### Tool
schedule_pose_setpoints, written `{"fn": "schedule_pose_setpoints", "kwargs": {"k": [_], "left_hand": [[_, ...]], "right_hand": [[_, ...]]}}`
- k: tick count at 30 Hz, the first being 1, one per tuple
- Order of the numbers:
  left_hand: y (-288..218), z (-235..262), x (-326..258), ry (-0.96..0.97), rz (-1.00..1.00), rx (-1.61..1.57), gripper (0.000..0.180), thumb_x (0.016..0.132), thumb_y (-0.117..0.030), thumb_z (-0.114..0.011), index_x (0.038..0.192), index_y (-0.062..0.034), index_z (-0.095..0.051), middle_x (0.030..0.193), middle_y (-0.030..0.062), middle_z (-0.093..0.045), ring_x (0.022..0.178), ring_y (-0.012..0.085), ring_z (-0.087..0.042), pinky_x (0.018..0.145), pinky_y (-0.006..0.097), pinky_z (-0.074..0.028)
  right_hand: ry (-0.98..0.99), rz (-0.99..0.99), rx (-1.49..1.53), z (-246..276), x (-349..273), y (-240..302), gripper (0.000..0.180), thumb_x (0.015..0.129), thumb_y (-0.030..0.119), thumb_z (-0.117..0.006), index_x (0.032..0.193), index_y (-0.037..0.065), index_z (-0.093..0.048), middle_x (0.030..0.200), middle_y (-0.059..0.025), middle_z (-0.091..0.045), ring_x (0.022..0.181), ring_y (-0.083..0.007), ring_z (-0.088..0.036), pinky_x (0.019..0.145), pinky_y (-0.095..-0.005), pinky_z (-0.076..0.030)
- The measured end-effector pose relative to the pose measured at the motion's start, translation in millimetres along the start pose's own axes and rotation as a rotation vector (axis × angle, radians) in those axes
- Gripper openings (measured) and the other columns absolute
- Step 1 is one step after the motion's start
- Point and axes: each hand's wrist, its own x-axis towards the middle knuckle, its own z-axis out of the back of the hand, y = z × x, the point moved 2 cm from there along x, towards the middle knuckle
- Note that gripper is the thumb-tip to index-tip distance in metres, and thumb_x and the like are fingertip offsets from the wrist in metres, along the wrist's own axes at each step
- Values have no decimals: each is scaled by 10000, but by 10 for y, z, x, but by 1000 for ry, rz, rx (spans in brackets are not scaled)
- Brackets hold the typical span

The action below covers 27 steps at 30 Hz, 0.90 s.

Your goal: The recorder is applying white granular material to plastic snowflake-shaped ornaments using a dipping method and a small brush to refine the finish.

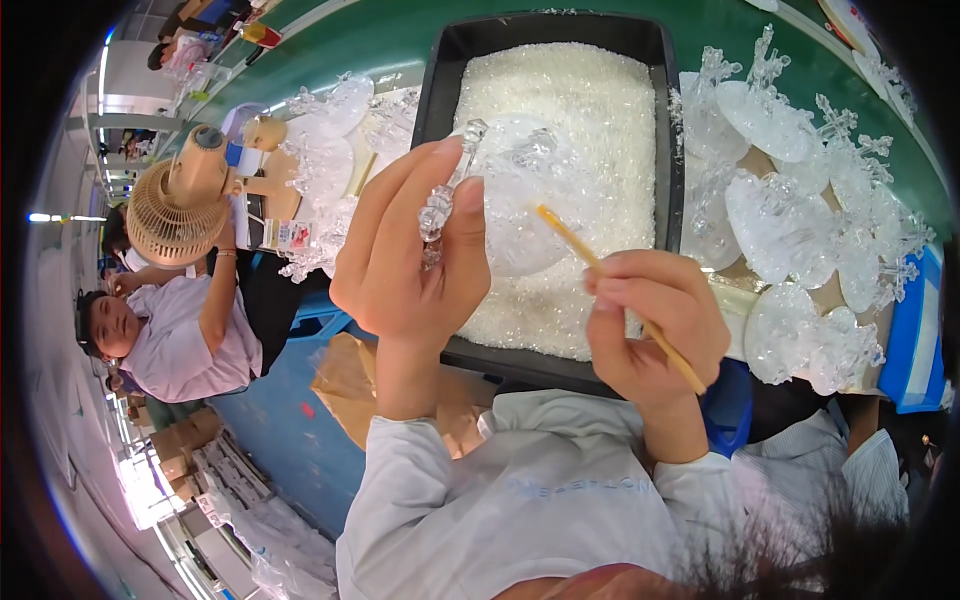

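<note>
My left hand (415,240) is closed round the clear knobbed stem of a transparent plastic ornament (437,210). Its round, frosted-looking disc (515,235) spreads out to the right of my fingers, tilted over a black tray (672,190). Between the thumb and fingers of my right hand (665,325) is a thin yellow stick (570,237), slanting up and left so that its tip lies over the disc. Whether the tip touches the disc, or carries bristles, I cannot tell. White glittering granules (560,75) fill the tray beneath both hands.
Several clear disc-based ornaments (785,225) crowd the right of the green table (370,40); more ornaments (325,150) stand on the left. A tan fan (180,205) is at far left, near a seated person (185,335). A blue bin (915,335) sits at the right edge.
</note>
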Motion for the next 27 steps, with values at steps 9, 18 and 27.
{"fn": "schedule_pose_setpoints", "kwargs": {"k": [9,18,27], "left_hand": [[-6,7,-10,27,-1,-22,194,818,-19,-756,992,43,-695,923,149,-723,804,252,-709,711,293,-566],[-23,6,-17,47,1,-48,199,822,-17,-752,999,48,-690,922,154,-722,813,264,-709,725,301,-565],[-17,-21,-34,44,-3,-84,189,831,-33,-750,989,51,-691,914,158,-721,803,257,-706,722,299,-562]], "right_hand": [[-33,-10,168,-18,-34,-23,225,748,-150,-649,920,-7,-622,920,-187,-665,751,-231,-712,636,-295,-606],[-51,3,129,-39,23,-16,254,738,-146,-670,937,8,-630,924,-171,-686,762,-242,-709,651,-289,-580],[-59,-6,114,-47,28,-34,231,733,-134,-667,915,8,-646,897,-172,-701,765,-238,-705,645,-284,-568]]}}
